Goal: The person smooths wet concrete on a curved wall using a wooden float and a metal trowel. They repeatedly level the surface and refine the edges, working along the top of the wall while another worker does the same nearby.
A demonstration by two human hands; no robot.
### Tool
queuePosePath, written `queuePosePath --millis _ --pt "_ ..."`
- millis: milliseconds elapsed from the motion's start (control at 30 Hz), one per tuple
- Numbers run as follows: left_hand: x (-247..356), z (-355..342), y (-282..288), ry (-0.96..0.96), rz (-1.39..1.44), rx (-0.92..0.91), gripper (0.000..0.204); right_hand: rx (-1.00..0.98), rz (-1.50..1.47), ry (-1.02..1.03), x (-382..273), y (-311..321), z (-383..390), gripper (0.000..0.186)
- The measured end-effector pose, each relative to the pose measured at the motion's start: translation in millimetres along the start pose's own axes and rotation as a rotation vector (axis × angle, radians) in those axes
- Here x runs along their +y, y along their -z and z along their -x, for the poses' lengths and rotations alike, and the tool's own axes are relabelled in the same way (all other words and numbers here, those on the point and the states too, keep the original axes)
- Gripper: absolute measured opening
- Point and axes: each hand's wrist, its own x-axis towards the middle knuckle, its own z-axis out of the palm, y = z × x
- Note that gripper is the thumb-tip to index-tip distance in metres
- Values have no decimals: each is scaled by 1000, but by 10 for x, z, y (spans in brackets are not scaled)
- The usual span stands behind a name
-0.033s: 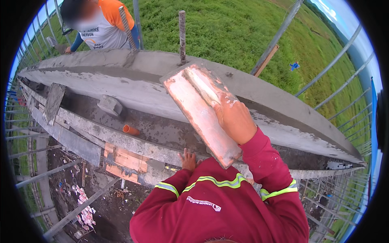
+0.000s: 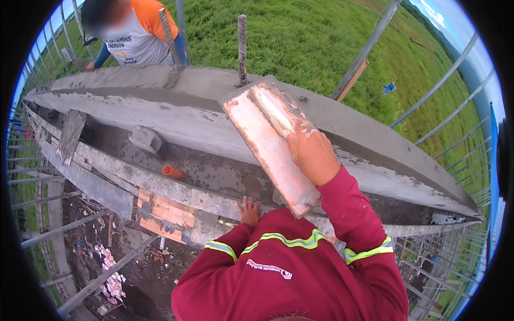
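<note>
A rectangular float point(image 2: 265, 160), pale and streaked with rust-pink, slants over the grey plastered ledge point(image 2: 385, 117) and the trough below it. My right hand point(image 2: 311, 152) grips its long handle, fingers wrapped round it. My left hand point(image 2: 250, 213) lies with fingers spread on the near concrete edge point(image 2: 209, 195), below the float's left side. An orange pipe end point(image 2: 174, 172) sticks up from the wet trough floor to the left of that hand, and a grey lump point(image 2: 144, 139) lies farther back.
A co-worker in a white and orange shirt point(image 2: 128, 45) is beyond the ledge at upper left. Rebar point(image 2: 242, 48) and metal poles point(image 2: 364, 51) rise along it, with grass beyond. A grey board point(image 2: 72, 136) crosses the trough. Below left are scaffold bars point(image 2: 107, 273) over littered ground.
The float and my right hand have shifted slightly up and to the right. My left hand stays in place.
</note>
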Motion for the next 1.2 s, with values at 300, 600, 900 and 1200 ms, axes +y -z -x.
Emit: queuePosePath --millis 300,600,900,1200 --pt "1 11 -37 -15 11 94 74 -98 12 168 81 -40 -107 40" --pt "11 -13 10 5 33 39 77 -51 69 57 234 -19 -253 37" --pt "25 -52 -19 8 4 39 79 -248 -15 266 179 232 234 39" --pt "-23 -33 -41 3 47 -19 78 -170 49 77 694 404 239 41"
